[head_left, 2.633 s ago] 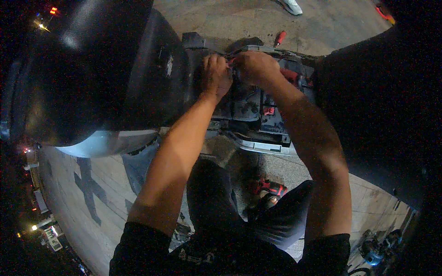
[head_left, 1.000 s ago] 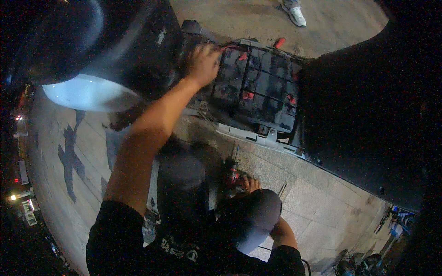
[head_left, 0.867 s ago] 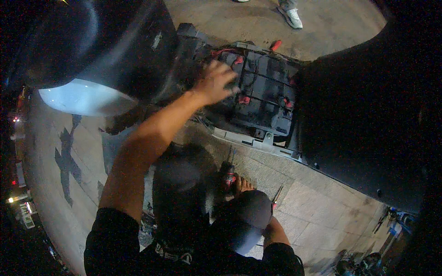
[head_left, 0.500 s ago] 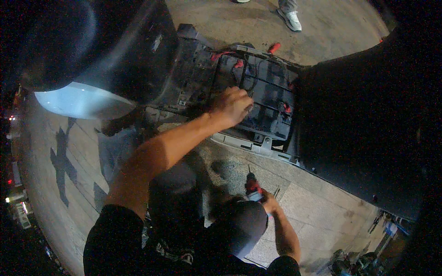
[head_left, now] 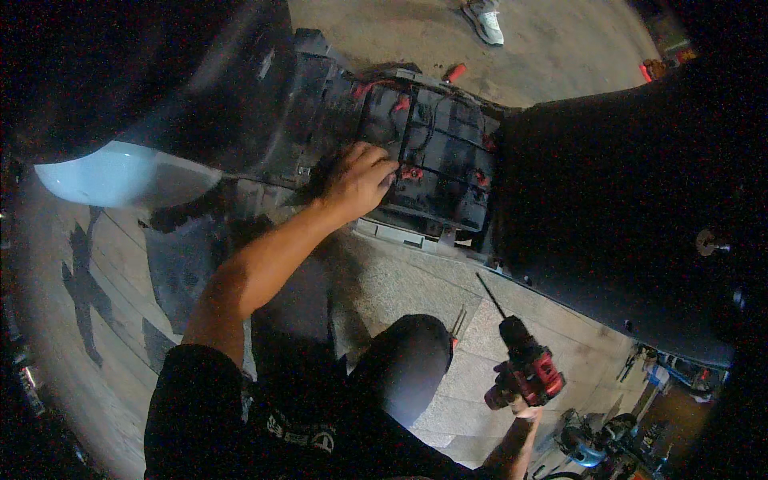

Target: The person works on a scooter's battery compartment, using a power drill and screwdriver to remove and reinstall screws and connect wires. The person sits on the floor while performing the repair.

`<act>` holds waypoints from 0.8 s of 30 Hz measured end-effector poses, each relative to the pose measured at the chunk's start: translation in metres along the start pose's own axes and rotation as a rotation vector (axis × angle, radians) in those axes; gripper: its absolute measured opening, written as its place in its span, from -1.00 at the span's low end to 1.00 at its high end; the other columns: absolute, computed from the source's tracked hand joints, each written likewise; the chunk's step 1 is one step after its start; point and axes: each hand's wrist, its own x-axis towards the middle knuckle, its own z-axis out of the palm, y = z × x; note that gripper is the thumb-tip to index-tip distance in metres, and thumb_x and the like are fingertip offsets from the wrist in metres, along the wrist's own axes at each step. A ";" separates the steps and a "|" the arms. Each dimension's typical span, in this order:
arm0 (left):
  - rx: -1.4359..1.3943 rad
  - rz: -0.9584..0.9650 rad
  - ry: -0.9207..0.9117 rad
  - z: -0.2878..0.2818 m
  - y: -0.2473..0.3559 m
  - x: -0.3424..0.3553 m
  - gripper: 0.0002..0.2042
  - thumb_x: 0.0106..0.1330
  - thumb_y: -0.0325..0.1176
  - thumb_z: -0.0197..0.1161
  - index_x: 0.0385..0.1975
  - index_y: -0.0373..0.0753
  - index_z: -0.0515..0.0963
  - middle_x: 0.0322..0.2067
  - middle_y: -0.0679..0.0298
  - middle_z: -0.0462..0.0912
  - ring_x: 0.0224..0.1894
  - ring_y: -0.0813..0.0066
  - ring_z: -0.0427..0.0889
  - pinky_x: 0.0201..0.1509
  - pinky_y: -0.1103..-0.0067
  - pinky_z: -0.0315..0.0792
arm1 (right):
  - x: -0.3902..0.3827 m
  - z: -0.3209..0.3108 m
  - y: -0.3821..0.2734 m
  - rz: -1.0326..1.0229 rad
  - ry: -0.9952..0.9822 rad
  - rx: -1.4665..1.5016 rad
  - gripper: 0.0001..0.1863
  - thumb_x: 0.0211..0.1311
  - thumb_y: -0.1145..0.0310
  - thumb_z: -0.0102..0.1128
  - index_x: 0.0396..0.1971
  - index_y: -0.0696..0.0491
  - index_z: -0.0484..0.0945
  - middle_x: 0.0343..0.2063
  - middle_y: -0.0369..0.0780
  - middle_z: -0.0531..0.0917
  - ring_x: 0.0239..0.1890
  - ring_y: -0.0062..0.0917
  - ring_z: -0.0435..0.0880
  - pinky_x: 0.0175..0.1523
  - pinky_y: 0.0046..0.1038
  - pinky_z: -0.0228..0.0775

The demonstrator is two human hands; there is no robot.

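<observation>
My left hand (head_left: 358, 182) reaches over the row of dark batteries (head_left: 448, 148) in the vehicle's floor bay. Its fingers are curled at the left side of the pack; whatever they grip is hidden beneath them. Just right of the fingertips is a red terminal piece (head_left: 412, 173), and other red pieces and black cables lie across the battery tops. My right hand (head_left: 525, 411) is wrapped around the handle of a red and black cordless drill (head_left: 534, 370). A long thin bit points up and left from it, apart from the vehicle.
A pale metal frame rail (head_left: 392, 233) edges the bay. Dark body panels rise on both sides, with a white headlight-like panel (head_left: 120, 172) at left. Slim pliers-like prongs (head_left: 458, 324) lie near my knee. Tools clutter the lower right. Another person's shoe (head_left: 486, 24) stands beyond.
The drill has swung up and right, nearer to the camera, and its long bit now shows fully. My left hand has shifted left along the batteries, uncovering a red terminal piece.
</observation>
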 end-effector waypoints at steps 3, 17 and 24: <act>0.011 -0.060 0.057 -0.001 0.006 -0.013 -0.66 -0.09 -0.52 0.36 -0.21 -0.25 0.60 -0.20 0.15 0.54 -0.05 0.09 0.46 0.07 0.29 0.40 | 0.018 0.001 -0.019 -0.296 0.010 -0.528 -0.39 0.14 -0.08 0.20 -0.07 0.19 0.48 -0.37 -0.17 0.66 -0.38 -0.50 0.62 -0.28 -0.38 0.49; 0.064 -0.070 0.155 0.009 -0.011 -0.026 -0.57 -0.02 -0.42 0.35 -0.07 -0.26 0.50 -0.05 0.11 0.49 0.08 0.04 0.41 0.19 0.26 0.35 | 0.177 0.110 -0.108 -0.268 -0.239 -0.162 -0.57 0.20 0.56 0.13 0.11 0.14 0.41 -0.05 -0.16 0.61 -0.18 -0.46 0.63 -0.16 -0.39 0.55; 0.044 -0.064 0.114 0.003 -0.006 -0.028 -0.56 -0.03 -0.40 0.35 -0.08 -0.29 0.51 -0.02 0.11 0.47 0.13 0.09 0.37 0.20 0.31 0.31 | 0.198 0.107 -0.109 -0.509 -0.345 -0.366 -0.45 0.17 0.59 0.11 0.20 0.10 0.28 0.06 -0.15 0.54 0.01 -0.38 0.58 0.03 -0.36 0.49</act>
